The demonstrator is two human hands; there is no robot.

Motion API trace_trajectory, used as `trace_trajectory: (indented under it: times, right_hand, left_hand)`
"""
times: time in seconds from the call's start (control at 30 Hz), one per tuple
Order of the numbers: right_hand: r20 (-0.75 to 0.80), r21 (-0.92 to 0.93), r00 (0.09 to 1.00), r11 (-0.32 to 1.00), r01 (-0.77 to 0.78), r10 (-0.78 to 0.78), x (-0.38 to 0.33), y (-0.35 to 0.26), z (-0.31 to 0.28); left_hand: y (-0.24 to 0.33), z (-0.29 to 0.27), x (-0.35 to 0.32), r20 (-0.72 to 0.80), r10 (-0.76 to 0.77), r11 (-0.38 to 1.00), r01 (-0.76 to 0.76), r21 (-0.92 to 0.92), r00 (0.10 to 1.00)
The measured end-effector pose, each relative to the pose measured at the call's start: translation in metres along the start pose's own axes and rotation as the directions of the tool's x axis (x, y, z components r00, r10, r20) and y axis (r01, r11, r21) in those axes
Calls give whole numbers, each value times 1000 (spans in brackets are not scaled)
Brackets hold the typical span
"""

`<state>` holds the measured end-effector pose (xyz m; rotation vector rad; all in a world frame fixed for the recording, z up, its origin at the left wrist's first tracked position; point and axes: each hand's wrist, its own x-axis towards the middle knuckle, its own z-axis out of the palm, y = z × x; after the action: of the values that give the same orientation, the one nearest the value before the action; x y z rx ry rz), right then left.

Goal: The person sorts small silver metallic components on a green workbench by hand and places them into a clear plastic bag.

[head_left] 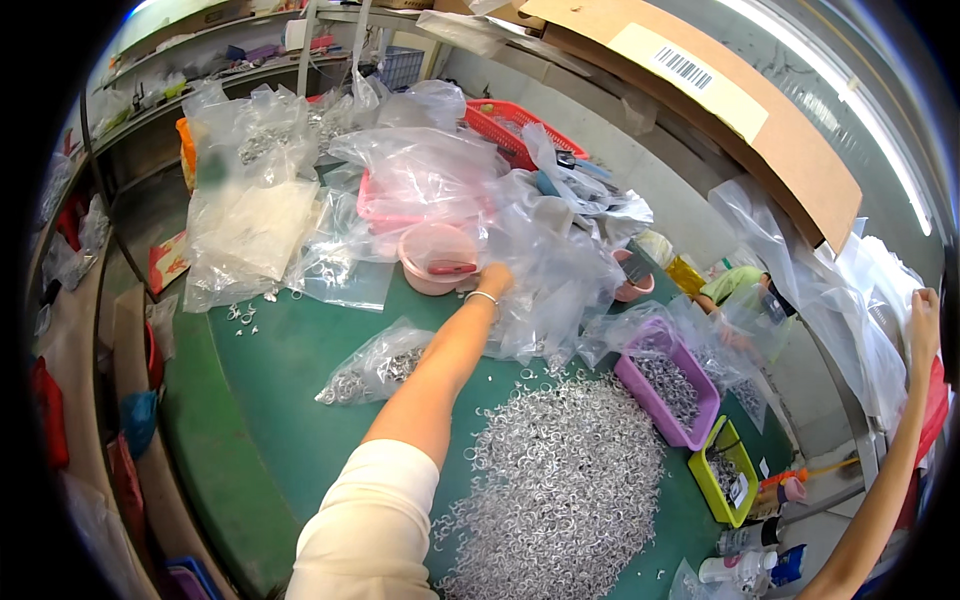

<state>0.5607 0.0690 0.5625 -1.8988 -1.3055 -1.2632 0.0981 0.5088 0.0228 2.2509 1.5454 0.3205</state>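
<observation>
My left hand (497, 279), a bracelet at its wrist, reaches far across the green table and is closed on a crumpled clear plastic bag (555, 290). Just left of it stands a pink bowl (425, 278) with a red-handled tool (452, 268) at its rim. My right hand (924, 308) is raised at the far right, its fingers closed at the edge of hanging clear plastic bags (855, 320). Below my left hand a large heap of small silvery metal rings or hooks (565, 480) covers the table. A clear bag of similar pieces (375, 370) lies beside my left forearm.
A purple basket (702, 425) and a yellow-green basket (738, 508) of metal parts stand right of the heap. Bottles (735, 568) are at the lower right. Farther back are a red basket (510, 122), filled bags and a co-worker's green sleeve (733, 284). A cardboard box (700, 100) overhangs.
</observation>
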Motion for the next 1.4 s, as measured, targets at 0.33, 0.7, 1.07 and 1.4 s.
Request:
trace_trajectory:
  times: [0.33, 0.7, 1.07, 1.4]
  right_hand:
    - [38, -92, 999, 996, 9, -6, 2, 11, -8]
    - [75, -226, 993, 971, -75, 94, -23, -101, -35]
    - [73, 49, 938, 939, -342, 338, -38, -91, -47]
    - [108, -238, 912, 901, -363, 396, -57, -145, -41]
  left_hand:
    - [23, 12, -22, -350, -277, 864, 73, -499, 895]
    - [14, -6, 4, -461, -103, 930, -80, -359, 881]
    - [170, -156, -225, -876, -38, 344, -817, -464, 482]
    - [267, -215, -323, -917, 366, 127, -985, -118, 156]
